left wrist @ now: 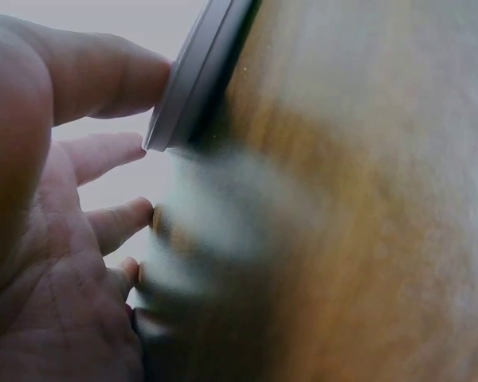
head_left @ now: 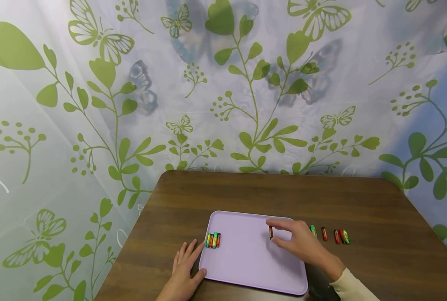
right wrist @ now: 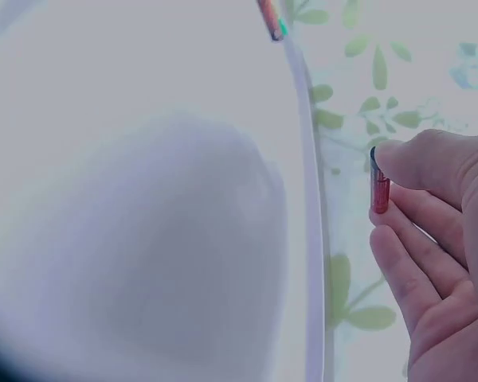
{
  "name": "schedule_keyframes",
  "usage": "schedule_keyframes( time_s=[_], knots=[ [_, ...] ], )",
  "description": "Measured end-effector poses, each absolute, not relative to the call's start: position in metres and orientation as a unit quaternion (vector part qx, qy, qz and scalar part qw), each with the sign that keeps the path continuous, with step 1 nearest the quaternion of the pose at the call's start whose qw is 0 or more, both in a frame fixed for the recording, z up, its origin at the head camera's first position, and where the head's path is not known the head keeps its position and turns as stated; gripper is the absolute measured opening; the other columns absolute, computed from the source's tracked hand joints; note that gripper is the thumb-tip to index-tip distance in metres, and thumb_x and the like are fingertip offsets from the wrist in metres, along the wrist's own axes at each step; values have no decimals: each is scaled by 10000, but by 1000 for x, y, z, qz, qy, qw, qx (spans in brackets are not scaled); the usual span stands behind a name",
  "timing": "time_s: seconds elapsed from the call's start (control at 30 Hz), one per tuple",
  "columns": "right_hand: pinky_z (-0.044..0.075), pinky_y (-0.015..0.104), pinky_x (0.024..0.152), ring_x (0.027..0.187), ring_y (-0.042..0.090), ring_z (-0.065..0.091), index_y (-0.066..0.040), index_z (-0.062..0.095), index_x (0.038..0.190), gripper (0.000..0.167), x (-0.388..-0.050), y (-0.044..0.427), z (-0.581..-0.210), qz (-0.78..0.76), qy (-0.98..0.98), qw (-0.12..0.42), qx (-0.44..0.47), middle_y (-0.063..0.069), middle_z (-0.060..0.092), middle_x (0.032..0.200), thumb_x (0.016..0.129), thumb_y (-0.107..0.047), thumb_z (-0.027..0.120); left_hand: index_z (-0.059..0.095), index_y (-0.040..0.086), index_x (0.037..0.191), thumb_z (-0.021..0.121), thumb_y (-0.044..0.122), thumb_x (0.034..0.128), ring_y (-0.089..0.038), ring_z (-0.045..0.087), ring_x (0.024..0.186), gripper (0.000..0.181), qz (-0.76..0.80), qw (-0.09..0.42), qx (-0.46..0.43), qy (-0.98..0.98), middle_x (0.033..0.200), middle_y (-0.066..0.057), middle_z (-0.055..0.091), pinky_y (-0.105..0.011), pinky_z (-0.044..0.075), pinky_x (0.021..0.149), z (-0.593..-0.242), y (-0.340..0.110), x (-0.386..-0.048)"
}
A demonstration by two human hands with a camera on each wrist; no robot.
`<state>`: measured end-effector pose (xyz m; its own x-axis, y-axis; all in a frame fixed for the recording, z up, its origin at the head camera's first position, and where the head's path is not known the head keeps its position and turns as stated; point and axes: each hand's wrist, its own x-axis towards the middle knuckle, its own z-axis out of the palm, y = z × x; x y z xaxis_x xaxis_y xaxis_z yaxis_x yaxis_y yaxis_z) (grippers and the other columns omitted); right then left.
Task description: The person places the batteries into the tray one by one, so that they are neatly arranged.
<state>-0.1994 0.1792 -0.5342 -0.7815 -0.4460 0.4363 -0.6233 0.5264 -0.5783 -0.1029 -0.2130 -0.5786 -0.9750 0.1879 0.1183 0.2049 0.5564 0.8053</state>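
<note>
Brown table (head_left: 261, 192), lilac tray (head_left: 242, 261) near the middle. My left hand (head_left: 183, 271) is kinda spread, thumb touching the tray's left edge. My right hand (head_left: 302, 244) pinches a battery (head_left: 271, 233) upright over the right side, lots of room from the battery row (head_left: 215, 241) at far left. Loose batteries (head_left: 324, 233) lie off the right edge.

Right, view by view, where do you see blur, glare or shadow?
Head: a soft shadow on the tray under the right hand; left wrist: the table blurred, with pale glare; right wrist: a broad grey shadow across the tray, the leafy backdrop washed out.
</note>
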Motion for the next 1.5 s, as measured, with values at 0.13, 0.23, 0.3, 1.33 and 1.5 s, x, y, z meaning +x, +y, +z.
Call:
schedule_keyframes(
  time_s=[0.13,0.23,0.3,1.33,1.5],
  knots=[
    [650,344,972,1124,214,811,-123,796,1325,476,-204,161,-536,392,-859,103,313,-5,805,1312,864,-56,896,555,183,1603,782,149,930,-656,161,1572,712,-450,34,-118,-885,1673,-330,413,-550,-166,1342,-586,-214,-104],
    [653,375,975,1122,240,813,-111,793,1327,464,-205,147,-536,398,-856,95,315,-5,805,1314,874,-71,887,548,209,1610,776,140,932,-658,153,1567,718,-452,40,-118,-883,1680,-322,409,-417,-201,1332,-589,-213,-104],
    [654,393,980,1120,266,814,-92,791,1325,456,-206,139,-536,405,-853,88,317,6,807,1310,878,-71,879,539,206,1618,770,143,940,-671,140,1563,719,-455,37,-120,-882,1683,-331,396,-460,-200,1331,-587,-213,-103],
    [645,427,1015,1155,248,795,-22,763,1353,471,-213,39,-565,438,-833,6,338,78,796,1327,889,-8,844,524,120,1624,757,158,963,-611,88,1642,701,-424,-32,-89,-901,1739,-288,350,-801,-21,1266,-562,-210,-99],
    [626,402,1046,1203,185,767,-57,774,1346,477,-213,32,-566,377,-859,28,346,46,809,1297,876,-47,860,519,123,1627,757,149,965,-606,80,1644,704,-424,-37,-86,-901,1743,-286,343,-799,-30,1267,-561,-210,-98]
  ],
)
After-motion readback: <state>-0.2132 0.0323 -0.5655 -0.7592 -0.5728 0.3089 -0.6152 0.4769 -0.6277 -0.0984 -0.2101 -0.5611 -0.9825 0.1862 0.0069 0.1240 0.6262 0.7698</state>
